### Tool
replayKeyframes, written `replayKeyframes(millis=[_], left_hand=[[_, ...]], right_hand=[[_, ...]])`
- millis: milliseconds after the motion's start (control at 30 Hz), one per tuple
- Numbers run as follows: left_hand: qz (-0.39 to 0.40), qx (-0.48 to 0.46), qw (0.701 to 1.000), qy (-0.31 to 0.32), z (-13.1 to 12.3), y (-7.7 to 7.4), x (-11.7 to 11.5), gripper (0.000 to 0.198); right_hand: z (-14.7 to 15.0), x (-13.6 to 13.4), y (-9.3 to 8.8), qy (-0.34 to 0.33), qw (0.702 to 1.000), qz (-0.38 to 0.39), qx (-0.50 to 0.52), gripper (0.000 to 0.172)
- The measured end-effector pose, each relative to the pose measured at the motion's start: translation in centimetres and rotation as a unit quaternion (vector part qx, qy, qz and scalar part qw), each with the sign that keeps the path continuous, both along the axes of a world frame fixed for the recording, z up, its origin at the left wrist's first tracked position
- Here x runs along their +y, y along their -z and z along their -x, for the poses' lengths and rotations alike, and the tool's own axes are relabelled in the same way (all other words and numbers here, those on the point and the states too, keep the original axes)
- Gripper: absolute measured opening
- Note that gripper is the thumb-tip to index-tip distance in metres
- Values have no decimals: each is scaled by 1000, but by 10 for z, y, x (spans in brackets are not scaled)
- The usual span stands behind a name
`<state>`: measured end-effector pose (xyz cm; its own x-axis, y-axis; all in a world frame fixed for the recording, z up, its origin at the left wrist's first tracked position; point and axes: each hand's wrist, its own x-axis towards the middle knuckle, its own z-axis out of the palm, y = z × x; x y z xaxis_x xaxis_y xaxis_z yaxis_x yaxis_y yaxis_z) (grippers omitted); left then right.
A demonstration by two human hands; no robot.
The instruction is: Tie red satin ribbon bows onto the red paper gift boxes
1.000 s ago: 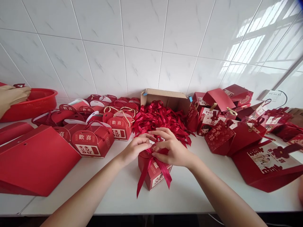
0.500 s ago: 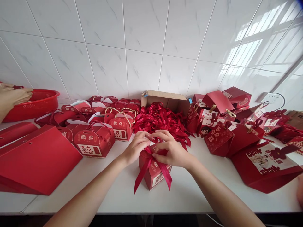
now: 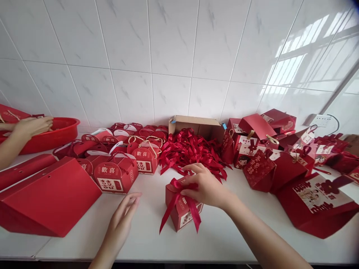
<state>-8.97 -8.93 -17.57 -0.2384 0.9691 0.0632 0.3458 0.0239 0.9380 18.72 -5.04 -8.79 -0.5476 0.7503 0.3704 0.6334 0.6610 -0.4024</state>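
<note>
A small red gift box (image 3: pixel 177 215) stands on the white table in front of me, with a red satin ribbon (image 3: pixel 168 212) tied in a bow on its top and two tails hanging down the front. My right hand (image 3: pixel 207 186) is over the box, its thumb and fingers closed about the top beside the bow; part of the lid is hidden under it. Away to the left, my left hand (image 3: pixel 123 215) is empty, fingers stretched out, near a red box with a rope handle (image 3: pixel 123 170).
A heap of red ribbons (image 3: pixel 193 149) spills from a cardboard box (image 3: pixel 183 120) against the tiled wall. Several red boxes (image 3: pixel 105 172) stand at left, beside a large red bag (image 3: pixel 56 198). More red bags (image 3: pixel 316 209) fill the right. Another person's hand (image 3: pixel 35 125) reaches over a red plastic basket (image 3: pixel 66 130).
My left hand has let go of the ribboned box and moved left and toward me. My right hand stays at the box. The view has tilted up slightly.
</note>
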Motion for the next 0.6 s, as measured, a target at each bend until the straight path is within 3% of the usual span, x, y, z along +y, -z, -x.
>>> replayKeyframes(millis=[133, 467, 600], left_hand=[[-8, -6, 1000, -7, 2, 15, 4, 53], [-11, 8, 1000, 4, 7, 15, 10, 51], [-1, -21, 1000, -5, 4, 13, 11, 51]], right_hand=[[3, -5, -4, 10, 999, -11, -37, 11], [-20, -19, -7, 70, 992, -88, -61, 17], [-53, -25, -29, 125, 981, -132, -68, 16]])
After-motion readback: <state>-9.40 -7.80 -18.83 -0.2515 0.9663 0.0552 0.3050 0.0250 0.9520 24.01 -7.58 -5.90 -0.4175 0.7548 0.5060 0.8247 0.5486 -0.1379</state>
